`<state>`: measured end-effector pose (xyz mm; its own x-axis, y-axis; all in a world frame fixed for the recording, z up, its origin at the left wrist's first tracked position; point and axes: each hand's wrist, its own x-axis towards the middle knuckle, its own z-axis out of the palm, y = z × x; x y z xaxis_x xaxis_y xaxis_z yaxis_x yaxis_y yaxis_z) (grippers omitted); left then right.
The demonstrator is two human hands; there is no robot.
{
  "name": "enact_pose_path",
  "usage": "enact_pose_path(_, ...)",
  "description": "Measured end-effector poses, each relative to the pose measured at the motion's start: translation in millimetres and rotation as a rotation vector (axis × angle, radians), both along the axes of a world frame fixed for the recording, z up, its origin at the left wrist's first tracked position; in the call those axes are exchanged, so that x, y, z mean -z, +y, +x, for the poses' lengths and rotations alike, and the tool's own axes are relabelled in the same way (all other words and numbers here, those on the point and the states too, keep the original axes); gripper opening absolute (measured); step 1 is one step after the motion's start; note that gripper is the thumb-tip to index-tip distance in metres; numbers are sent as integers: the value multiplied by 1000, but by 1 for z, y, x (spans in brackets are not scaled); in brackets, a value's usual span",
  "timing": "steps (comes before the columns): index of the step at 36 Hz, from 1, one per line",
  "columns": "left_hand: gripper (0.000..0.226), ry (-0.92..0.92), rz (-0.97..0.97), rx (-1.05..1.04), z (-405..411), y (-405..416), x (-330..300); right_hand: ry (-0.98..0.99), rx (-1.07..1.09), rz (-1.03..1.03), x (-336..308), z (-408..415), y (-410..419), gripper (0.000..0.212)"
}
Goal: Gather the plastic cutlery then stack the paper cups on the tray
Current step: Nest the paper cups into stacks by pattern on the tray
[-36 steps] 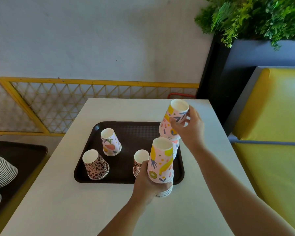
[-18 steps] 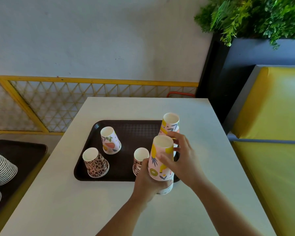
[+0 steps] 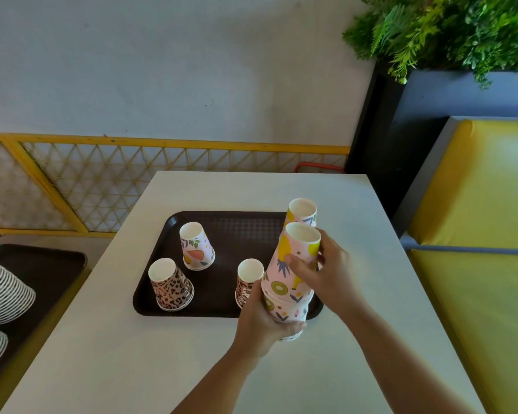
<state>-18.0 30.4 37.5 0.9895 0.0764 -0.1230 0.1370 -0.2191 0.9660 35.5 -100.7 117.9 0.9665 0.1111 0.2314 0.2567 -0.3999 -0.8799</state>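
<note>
Left hand (image 3: 263,319), nearest, is wrapped round the base of a stack of upside-down paper cups (image 3: 290,282) at the tray's (image 3: 222,306) near right corner. Right hand (image 3: 320,273) is closed on the stack's top cup, apparently seating it. Stacking looks part done. Beyond them, three single cups stand upside down on the tray: a small one (image 3: 247,279) just beside the stack, a leopard-print cup (image 3: 169,285), and a fruit-print cup (image 3: 195,246). Farthest, a second short stack (image 3: 302,212). Next, probably, the nearest loose cup. No cutlery is visible.
</note>
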Motion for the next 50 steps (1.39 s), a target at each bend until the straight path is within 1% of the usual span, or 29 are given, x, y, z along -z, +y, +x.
enact_pose_path(4, 82, 0, -9, -6, 0, 2, 1, 6, 6, 135, -17, 15, -3, 26)
enact_pose_path(8, 92, 15, -23, -32, 1, 3, 5, -55, 78, 274, -45, 36, -7, 14)
enact_pose_path(9, 92, 16, -28, -31, 1, 3, 5, -90, 97, 312, -53, 41, -8, 16)
enact_pose_path(11, 90, 18, -34, -30, 1, 3, 4, -178, 149, 336, -65, 51, -8, 32)
enact_pose_path(14, 87, 29, -26, -41, 3, 4, 5, -300, 244, 240, -69, 66, -6, 48)
enact_pose_path(17, 87, 36, -19, -43, 4, 5, 5, -341, 276, 164, -61, 77, -3, 56)
enact_pose_path(19, 88, 37, -21, -41, 5, 5, 3, -320, 281, 114, -51, 82, -1, 58)
enact_pose_path(22, 89, 36, 4, -42, 7, 5, 0, -226, 251, 9, -37, 83, 1, 62)
enact_pose_path(24, 84, 29, 18, -42, 8, 5, 0, -170, 228, -43, -29, 82, 2, 64)
enact_pose_path(26, 79, 20, 25, -42, 8, 5, -1, -150, 222, -44, -26, 74, 1, 69)
enact_pose_path(28, 79, 9, 26, -40, 8, 5, -3, -180, 227, -4, -26, 61, -1, 73)
enact_pose_path(30, 77, 4, 24, -46, 9, 4, -4, -227, 196, 42, -25, 44, -2, 71)
enact_pose_path(32, 76, 2, 19, -55, 9, 4, -4, -225, 125, 42, -22, 25, -2, 64)
enact_pose_path(34, 76, 1, 21, -66, 9, 4, -6, -161, 45, 11, -16, 9, -1, 57)
enact_pose_path(35, 75, 0, 21, -71, 9, 3, -7, -119, 10, -11, -13, 3, 0, 56)
enact_pose_path(38, 72, -6, 12, -74, 9, 1, -11, -34, -49, -93, 1, -7, 4, 63)
enact_pose_path(42, 70, -32, 11, -61, 9, -3, -13, 21, -55, -113, 11, -10, 6, 62)
enact_pose_path(47, 82, -66, 45, -32, 9, -2, -13, 29, -37, -65, 8, -9, 3, 57)
enact_pose_path(50, 83, -78, 59, -22, 8, -2, -16, 29, -38, -57, 5, -7, 2, 55)
